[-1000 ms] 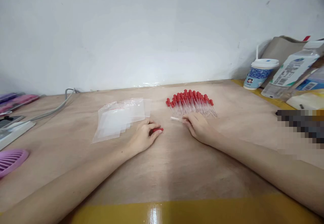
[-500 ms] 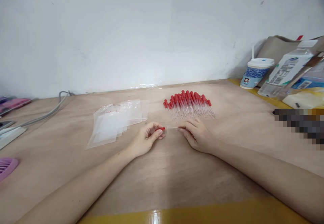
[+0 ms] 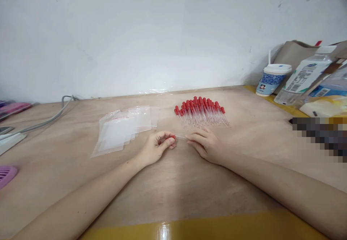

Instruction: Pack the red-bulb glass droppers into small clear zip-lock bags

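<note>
Between the thumb and fingers of my left hand (image 3: 158, 146) is a red rubber bulb (image 3: 173, 136), mostly covered by the fingers. My right hand (image 3: 204, 144) pinches a clear dropper tube (image 3: 181, 137), which lies level and points left. The tube's left end meets the bulb; how deep it sits inside I cannot tell. Just beyond my right hand lies a fan-shaped pile of droppers (image 3: 201, 110), red bulbs toward the wall and clear tips toward me. Left of my left hand, clear zip bags (image 3: 119, 133) lie overlapping on the wooden table (image 3: 151, 193).
At the back right stand a paper cup (image 3: 273, 79) with a straw, a tilted plastic bottle (image 3: 306, 73) and a grey bag (image 3: 291, 54). A grey cable (image 3: 54, 119) runs along the left. A purple slotted object (image 3: 7, 176) sits at the left edge.
My right hand has moved left with the dropper tube. The gap between tube and red bulb has closed. My left hand has stayed nearly in place.
</note>
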The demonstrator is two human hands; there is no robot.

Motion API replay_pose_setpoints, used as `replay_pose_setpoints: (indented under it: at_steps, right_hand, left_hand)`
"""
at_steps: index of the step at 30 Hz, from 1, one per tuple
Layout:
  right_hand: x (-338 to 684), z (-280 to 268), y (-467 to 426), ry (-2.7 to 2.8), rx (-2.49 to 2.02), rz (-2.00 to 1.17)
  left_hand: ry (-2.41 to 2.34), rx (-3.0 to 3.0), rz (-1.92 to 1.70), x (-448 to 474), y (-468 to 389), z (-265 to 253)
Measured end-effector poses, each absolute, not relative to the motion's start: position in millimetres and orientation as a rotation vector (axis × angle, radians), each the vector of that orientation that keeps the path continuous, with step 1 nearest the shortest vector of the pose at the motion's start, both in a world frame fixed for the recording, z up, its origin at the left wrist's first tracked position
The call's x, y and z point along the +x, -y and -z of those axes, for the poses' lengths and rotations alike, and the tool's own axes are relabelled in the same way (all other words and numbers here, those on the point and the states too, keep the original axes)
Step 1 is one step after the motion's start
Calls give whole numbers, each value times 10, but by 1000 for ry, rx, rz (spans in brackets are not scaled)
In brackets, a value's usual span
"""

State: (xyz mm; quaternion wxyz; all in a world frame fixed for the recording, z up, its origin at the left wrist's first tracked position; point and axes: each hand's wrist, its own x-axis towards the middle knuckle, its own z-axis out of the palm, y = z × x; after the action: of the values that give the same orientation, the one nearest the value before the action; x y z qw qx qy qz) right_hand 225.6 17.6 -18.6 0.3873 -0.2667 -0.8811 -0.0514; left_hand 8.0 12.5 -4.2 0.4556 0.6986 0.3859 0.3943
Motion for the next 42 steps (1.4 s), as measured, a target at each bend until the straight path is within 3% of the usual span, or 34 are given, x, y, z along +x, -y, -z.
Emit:
replay_pose_setpoints:
  at_steps: [8,21,33,42]
  right_hand:
    - [2351,203,-275,2309,-608,72]
    - [2330,118,-181,2338,-681,353]
    - [2264,86,-150,2328,-649,363]
    - [2157,74,-78,2377,-768,-25]
  left_hand:
    - [-962,1738,-910,65,-106,82]
    - [-1095,1886,-899,90,-61,85]
    - [-1118,2050,-837,82,-26,55]
    - [-1100,2202,-880,101,-4,39]
